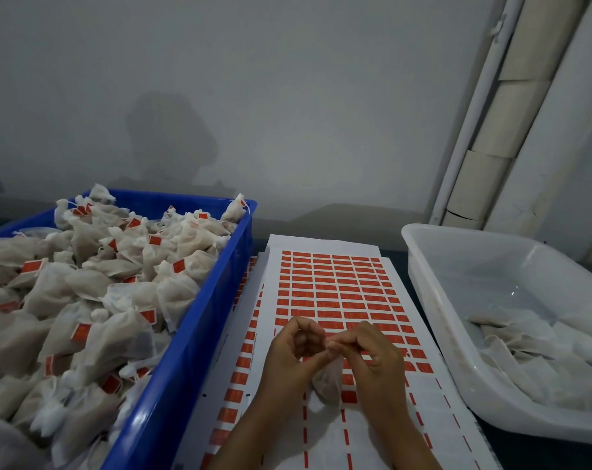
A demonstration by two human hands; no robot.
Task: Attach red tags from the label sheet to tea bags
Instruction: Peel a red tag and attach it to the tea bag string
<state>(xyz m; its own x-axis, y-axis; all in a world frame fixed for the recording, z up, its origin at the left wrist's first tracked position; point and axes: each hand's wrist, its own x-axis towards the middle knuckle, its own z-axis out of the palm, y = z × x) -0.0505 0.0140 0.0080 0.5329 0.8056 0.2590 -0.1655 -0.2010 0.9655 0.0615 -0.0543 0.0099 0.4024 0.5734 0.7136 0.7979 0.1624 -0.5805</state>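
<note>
White mesh forms the tea bag (pixel 328 381) hanging between the two hands, just under their meeting fingertips. The left hand (pixel 292 356) and right hand (pixel 372 359) both pinch at its top; whether a tag sits between the fingers cannot be told. Beneath both hands lies the label sheet (pixel 335 293), red tags filling it beyond the knuckles. Left of the left hand, a blue crate (pixel 186 334) holds tagged bags. Right of the right hand, a white tub (pixel 433 300) holds plain bags.
</note>
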